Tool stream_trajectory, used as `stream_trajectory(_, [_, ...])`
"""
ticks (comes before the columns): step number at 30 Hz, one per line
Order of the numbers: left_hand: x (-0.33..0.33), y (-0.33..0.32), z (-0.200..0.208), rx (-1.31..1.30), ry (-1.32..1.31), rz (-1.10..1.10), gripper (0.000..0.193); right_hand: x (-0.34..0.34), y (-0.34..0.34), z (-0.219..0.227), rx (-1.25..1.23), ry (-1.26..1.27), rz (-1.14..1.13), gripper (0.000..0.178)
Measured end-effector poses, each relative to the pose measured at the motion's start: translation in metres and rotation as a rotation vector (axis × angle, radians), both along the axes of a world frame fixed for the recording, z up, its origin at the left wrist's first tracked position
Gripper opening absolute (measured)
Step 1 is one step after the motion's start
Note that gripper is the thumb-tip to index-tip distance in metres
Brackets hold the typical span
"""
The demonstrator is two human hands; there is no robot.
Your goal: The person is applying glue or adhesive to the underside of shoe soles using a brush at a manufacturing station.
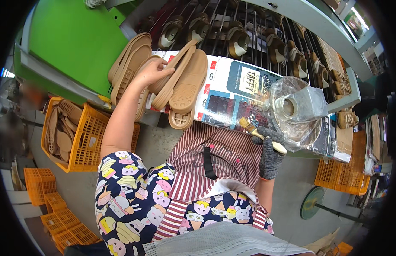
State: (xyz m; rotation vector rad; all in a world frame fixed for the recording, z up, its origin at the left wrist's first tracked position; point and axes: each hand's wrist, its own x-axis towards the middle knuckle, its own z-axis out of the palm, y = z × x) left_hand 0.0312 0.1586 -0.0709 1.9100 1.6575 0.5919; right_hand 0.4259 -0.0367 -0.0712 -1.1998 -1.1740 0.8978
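Observation:
My left hand (152, 71), bare, has its fingers closed on the edge of a tan shoe sole (171, 81), tilted on its side. Right beside it, another tan sole (190, 79) lies with its inner face up, partly over one more sole (181, 120) at the table's near edge. Several more soles (134, 59) are stacked left of my wrist. My right hand (272, 153) wears a grey knit glove and is closed round the pale handle of a brush (249, 127). Its yellowish bristles point up and left, over the table edge.
Printed sheets cover the table (225, 68). A plastic-wrapped round container (292, 111) stands at its right. Behind, a rack (215, 34) carries several shoes (238, 40). A green panel (74, 47) rises at the left, above an orange crate of soles (85, 138). Another orange crate (341, 177) sits at the right.

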Motion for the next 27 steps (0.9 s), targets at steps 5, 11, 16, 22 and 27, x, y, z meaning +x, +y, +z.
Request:
stream_trajectory(5, [-0.011,0.014,-0.005,-0.107,0.022,-0.009,0.081,-0.001,-0.002,0.01,0.017,0.138,-0.078,0.014])
stream_trajectory(11, [-0.042,0.018,-0.004,-0.22,-0.417,0.123,0.064,0.044,0.024,0.016,0.333,0.021,-0.244,0.014])
stream_trajectory(16, [-0.009,-0.017,0.046,-0.132,-1.081,0.235,0.059,0.077,0.045,0.026,0.121,-0.006,-0.405,0.017])
stream_trajectory(22, [0.047,-0.072,0.058,-0.018,-1.689,-0.195,0.068,0.085,0.078,0.023,0.041,-0.465,-0.456,0.024])
stream_trajectory(27, [0.103,-0.096,0.042,-0.037,-1.512,-0.459,0.075,0.088,0.085,0.008,-0.183,-0.697,-0.363,0.021])
